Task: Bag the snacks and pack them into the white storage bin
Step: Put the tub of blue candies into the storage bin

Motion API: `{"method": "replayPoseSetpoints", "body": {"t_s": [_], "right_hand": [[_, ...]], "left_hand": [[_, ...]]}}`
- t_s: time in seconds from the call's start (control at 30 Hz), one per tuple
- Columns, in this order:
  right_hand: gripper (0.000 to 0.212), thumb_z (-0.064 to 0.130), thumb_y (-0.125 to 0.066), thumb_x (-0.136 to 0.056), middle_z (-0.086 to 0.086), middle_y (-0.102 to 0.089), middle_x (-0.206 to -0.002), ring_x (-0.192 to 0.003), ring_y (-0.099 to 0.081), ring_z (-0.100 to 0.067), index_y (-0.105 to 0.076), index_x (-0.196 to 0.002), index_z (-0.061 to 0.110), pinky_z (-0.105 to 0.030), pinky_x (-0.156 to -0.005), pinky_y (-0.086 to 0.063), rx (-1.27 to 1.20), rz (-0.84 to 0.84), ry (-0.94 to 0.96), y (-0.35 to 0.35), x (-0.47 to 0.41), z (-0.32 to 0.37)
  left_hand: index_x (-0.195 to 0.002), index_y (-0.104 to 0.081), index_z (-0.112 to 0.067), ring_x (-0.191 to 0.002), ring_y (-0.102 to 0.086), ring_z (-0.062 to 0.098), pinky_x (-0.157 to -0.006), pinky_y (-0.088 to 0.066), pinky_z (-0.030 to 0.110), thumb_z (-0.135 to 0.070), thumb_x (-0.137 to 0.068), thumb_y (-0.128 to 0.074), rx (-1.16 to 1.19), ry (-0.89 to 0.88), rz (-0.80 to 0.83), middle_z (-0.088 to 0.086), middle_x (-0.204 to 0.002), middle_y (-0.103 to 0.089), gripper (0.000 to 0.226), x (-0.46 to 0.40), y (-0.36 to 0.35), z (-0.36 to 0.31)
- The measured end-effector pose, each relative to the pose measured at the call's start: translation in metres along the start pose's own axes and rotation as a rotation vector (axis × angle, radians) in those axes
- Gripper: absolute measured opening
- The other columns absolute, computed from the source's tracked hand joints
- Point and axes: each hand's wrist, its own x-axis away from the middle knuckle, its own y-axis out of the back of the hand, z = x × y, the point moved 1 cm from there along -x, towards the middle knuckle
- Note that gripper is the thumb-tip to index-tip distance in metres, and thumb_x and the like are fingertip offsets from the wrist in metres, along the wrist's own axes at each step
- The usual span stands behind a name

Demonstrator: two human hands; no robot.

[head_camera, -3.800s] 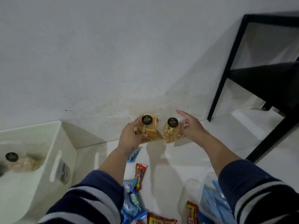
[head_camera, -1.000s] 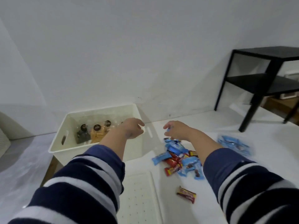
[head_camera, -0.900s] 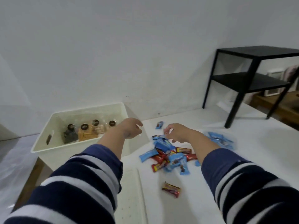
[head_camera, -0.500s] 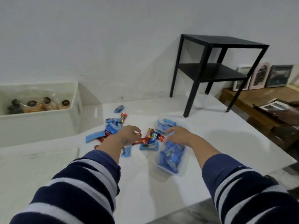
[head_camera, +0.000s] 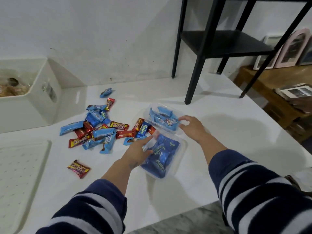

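Clear snack bag lies between left hand, right hand

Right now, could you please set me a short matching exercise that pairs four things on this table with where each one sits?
Things:
1. white storage bin
2. clear clamshell container
3. lone red snack bar
4. white perforated lid

Places:
A. alone, nearer the person than the loose pile
B. under both hands, holding blue packets
C. near left edge of the table
D. far left, against the wall

Pairs: 1-D, 2-B, 3-A, 4-C
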Motion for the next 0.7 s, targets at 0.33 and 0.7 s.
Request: {"method": "replayPoseSetpoints", "body": {"t_s": [0.33,0.7], "right_hand": [[0.054,0.055,-0.058,-0.083,0.003,-0.027,-0.153,-0.139,-0.021,-0.026,-0.043,-0.134,0.046,-0.047,-0.112,-0.022,0.347,0.206,0.087,-0.041,-0.090,0.005],[0.075,0.036,-0.077,-0.075,-0.008,-0.043,-0.142,-0.124,-0.049,-0.027,-0.040,-0.139,0.039,-0.030,-0.099,-0.039,0.070,0.230,-0.083,0.001,-0.082,-0.035]], "left_hand": [[-0.132,-0.030,-0.064,-0.097,-0.052,0.000,-0.048,-0.040,0.005,-0.008,-0.092,-0.054,-0.016,0.100,0.047,-0.016,-0.134,-0.055,0.073,-0.025,-0.012,0.021],[-0.138,-0.031,-0.055,-0.097,-0.046,0.001,-0.051,-0.038,0.003,-0.021,-0.092,-0.059,0.031,0.070,0.012,-0.008,-0.142,-0.048,0.064,-0.021,-0.009,0.013]]}}
